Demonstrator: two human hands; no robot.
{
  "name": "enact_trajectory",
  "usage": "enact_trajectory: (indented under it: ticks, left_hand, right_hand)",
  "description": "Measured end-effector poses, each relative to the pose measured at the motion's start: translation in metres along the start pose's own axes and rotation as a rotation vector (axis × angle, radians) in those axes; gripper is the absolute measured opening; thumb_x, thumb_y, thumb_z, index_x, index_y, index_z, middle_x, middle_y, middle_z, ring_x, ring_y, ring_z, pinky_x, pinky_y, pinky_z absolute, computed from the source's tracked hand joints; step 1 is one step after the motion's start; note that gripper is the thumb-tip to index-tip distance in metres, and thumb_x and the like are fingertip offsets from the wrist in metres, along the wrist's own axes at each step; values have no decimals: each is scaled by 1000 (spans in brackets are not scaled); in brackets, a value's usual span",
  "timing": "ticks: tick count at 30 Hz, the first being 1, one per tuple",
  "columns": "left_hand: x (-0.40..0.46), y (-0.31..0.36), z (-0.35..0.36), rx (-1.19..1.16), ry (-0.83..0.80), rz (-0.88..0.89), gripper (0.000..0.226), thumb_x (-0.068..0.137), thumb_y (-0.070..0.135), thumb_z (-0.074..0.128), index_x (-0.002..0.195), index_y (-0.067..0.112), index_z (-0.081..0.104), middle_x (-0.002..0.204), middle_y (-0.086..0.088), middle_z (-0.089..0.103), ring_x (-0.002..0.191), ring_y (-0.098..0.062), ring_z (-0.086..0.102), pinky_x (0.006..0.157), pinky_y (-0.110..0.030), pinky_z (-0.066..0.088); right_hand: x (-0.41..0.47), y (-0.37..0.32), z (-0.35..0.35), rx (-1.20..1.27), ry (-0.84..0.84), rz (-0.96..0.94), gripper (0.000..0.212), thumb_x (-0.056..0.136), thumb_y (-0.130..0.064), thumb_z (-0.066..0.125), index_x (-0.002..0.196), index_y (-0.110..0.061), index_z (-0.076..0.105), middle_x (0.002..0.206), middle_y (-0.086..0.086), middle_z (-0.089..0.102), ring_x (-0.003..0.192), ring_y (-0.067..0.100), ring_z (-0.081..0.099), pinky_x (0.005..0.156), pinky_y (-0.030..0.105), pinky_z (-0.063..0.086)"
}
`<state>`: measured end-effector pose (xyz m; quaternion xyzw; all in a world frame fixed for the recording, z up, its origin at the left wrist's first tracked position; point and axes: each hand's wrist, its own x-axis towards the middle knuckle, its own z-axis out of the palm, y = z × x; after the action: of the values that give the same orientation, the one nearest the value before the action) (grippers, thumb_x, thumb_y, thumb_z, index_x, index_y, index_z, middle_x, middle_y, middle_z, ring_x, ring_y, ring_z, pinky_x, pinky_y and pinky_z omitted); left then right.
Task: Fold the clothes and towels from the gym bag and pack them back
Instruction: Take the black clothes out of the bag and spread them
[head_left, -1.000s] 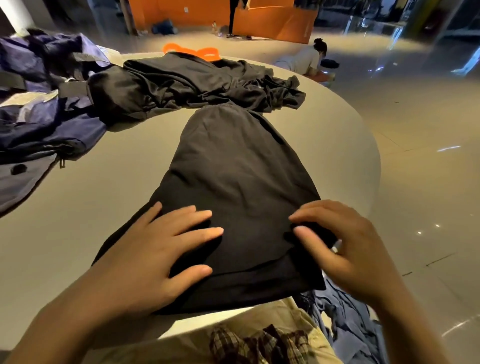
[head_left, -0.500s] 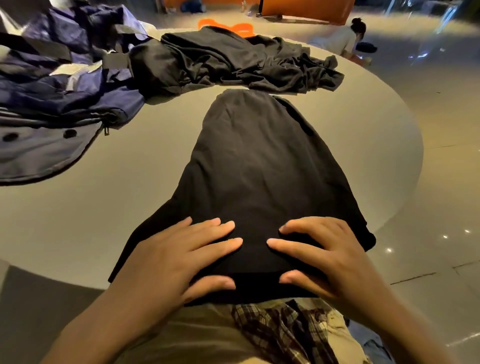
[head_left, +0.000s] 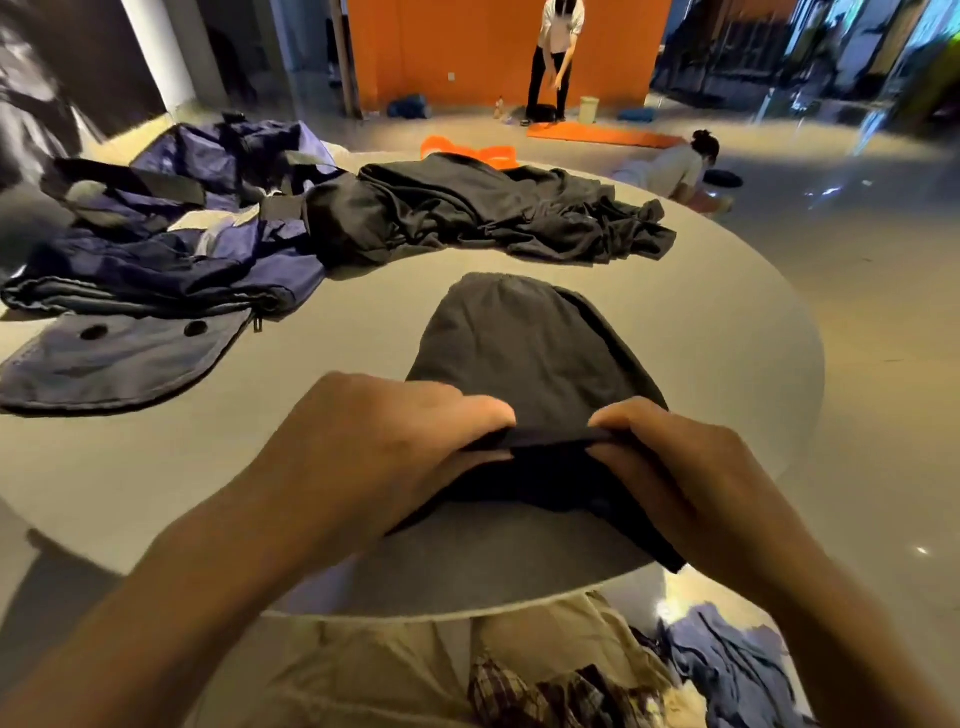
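A dark grey garment (head_left: 524, 348) lies lengthwise on the round grey table (head_left: 717, 332) in front of me. My left hand (head_left: 384, 447) and my right hand (head_left: 670, 457) both pinch its near edge and hold that edge lifted off the table, folded toward the far end. Behind it a heap of crumpled black clothes (head_left: 493, 208) stretches across the table. The open navy gym bag (head_left: 156, 249) sprawls at the left, its flap spread flat.
An orange cloth (head_left: 467, 150) shows behind the black heap. Blue and plaid clothes (head_left: 727, 675) lie below the table's near edge. One person (head_left: 556, 57) stands by the orange wall, another (head_left: 670, 166) is low on the floor at right.
Both hands pressed flat on the garment's near end before. Now they have gripped that edge and raised it up and forward. The camera has tilted up.
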<state>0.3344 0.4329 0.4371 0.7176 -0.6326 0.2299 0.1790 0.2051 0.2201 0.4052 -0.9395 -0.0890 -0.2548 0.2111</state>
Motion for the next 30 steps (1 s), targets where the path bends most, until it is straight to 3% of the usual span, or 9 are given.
enact_trajectory:
  ticks: [4, 7, 12, 15, 19, 21, 23, 26, 30]
  left_hand:
    - [45, -26, -28, -70, 7, 76, 25, 91, 38, 51, 102, 22, 67, 85, 4, 72, 71, -16, 66, 59, -36, 54]
    - [76, -56, -22, -179, -58, -3, 27, 87, 43, 58, 99, 23, 71, 82, 12, 67, 71, -4, 60, 64, -28, 52]
    - [144, -125, -10, -58, -75, -111, 22, 86, 34, 67, 103, 21, 71, 79, 10, 58, 78, -19, 62, 65, -29, 41]
    - [176, -159, 16, 342, 42, -301, 28, 97, 33, 50, 122, 25, 60, 99, -7, 68, 92, -36, 62, 65, -34, 39]
    - [166, -171, 75, 67, 204, -267, 38, 91, 38, 33, 102, 19, 64, 86, -6, 66, 78, -32, 62, 66, -47, 50]
    - [148, -173, 102, -109, 67, -255, 40, 91, 46, 35, 101, 23, 66, 96, 3, 67, 88, -19, 62, 77, -41, 51]
    - [131, -177, 124, -223, -202, -251, 45, 91, 55, 36, 117, 30, 63, 118, 10, 63, 108, -6, 55, 94, -34, 46]
    - [118, -188, 146, -270, -506, -371, 59, 91, 66, 38, 145, 44, 30, 153, 15, 31, 139, -4, 27, 116, -34, 24]
    - [123, -190, 156, -230, -657, -447, 77, 80, 78, 40, 147, 51, 13, 159, 15, 11, 146, -8, 10, 118, -55, 8]
  right_hand:
    - [36, 9, -28, 191, -58, 8, 19, 97, -37, 44, 108, -29, 58, 99, -16, 62, 86, 2, 62, 69, 13, 47]
    - [69, 28, -37, 321, -64, 108, 16, 94, -35, 52, 107, -33, 60, 102, -16, 64, 93, 8, 64, 73, 19, 53]
    - [147, 71, -48, 441, -19, 287, 11, 89, -30, 59, 97, -26, 66, 89, -6, 69, 79, 3, 64, 70, 15, 50]
    - [189, 116, -32, 323, -46, 378, 13, 91, -28, 61, 100, -21, 68, 91, -13, 66, 84, 0, 62, 80, 17, 48]
    - [204, 191, 12, 2, -169, 542, 16, 93, -26, 58, 102, -16, 68, 99, -3, 64, 98, 18, 60, 84, 29, 45]
    - [200, 213, 26, -57, -155, 616, 19, 94, -24, 56, 105, -14, 67, 108, 6, 65, 99, 23, 58, 87, 35, 46]
    - [197, 227, 35, -78, -118, 665, 20, 94, -26, 55, 105, -15, 66, 109, 8, 66, 96, 24, 58, 88, 41, 49]
    - [200, 227, 34, -163, -26, 689, 20, 95, -30, 52, 101, -16, 64, 102, 6, 67, 89, 23, 59, 84, 45, 51]
    - [196, 183, 20, -234, 275, 365, 13, 94, -23, 56, 99, -15, 65, 97, 4, 65, 85, 20, 58, 74, 42, 53]
